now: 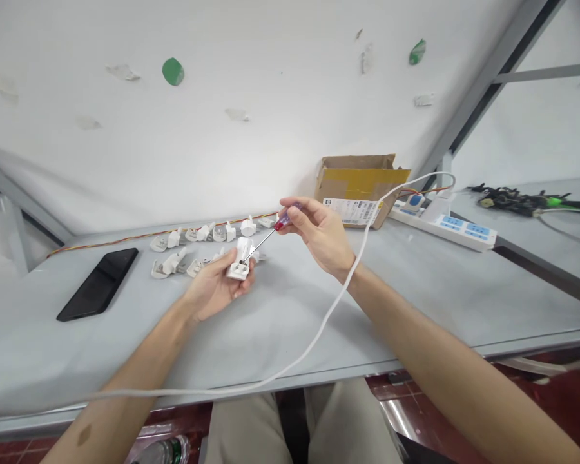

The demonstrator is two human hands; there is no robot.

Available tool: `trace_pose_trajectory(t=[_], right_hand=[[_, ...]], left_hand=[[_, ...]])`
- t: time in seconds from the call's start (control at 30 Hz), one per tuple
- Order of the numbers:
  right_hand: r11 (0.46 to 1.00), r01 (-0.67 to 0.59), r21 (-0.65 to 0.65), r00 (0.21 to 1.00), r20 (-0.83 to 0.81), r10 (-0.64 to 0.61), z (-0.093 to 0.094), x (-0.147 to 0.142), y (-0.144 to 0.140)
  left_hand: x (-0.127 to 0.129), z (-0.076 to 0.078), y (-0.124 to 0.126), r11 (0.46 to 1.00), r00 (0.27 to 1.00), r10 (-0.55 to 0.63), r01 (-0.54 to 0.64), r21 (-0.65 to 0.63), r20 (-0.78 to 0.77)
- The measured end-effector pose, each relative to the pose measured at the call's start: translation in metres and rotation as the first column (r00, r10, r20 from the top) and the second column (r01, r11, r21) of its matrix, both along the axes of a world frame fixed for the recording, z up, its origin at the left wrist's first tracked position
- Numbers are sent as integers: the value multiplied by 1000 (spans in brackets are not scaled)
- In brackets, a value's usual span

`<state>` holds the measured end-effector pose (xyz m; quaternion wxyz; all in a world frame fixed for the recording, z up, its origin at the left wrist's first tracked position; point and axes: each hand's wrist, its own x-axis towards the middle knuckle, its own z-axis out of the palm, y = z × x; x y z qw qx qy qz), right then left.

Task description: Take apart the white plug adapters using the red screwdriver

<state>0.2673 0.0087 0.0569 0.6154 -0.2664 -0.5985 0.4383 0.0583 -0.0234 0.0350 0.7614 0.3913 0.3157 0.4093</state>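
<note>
My left hand (220, 285) is closed around a white plug adapter (244, 250), holding it above the table with its pinned end toward me. In my right hand (319, 232) is a screwdriver (284, 220) with a clear and red handle, pinched between thumb and fingers. Its thin shaft slants down to the left, and the tip meets the adapter near the pins; whether it sits in a screw is too small to tell. Behind my left hand, several white plug adapters (173, 263) lie in two rows, a few partly hidden by the hand.
A black phone (99, 283) lies at the left. An open cardboard box (362, 187) stands at the back, near a white power strip (444, 225). One white cable (319, 332) loops across my right forearm and along the front edge. Dark cables (512, 198) lie bundled at far right.
</note>
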Motion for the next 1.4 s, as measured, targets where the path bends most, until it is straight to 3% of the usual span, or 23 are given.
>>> trace_pose_trajectory(t=[0.47,0.97,1.4], right_hand=[[999,-33,0,998,-58,33,-1,-2,0],[998,-66,0,998,-15,66,-3,-2,-1],[997,51,64,995,82,-56,2,-4,-5]], left_hand=[[2,1,1,1000,1000,-14,14,-12,-4],[2,3,-2,999,1000,-30,30,-18,2],[2,-1,2,1000,1000,-5,5,12,6]])
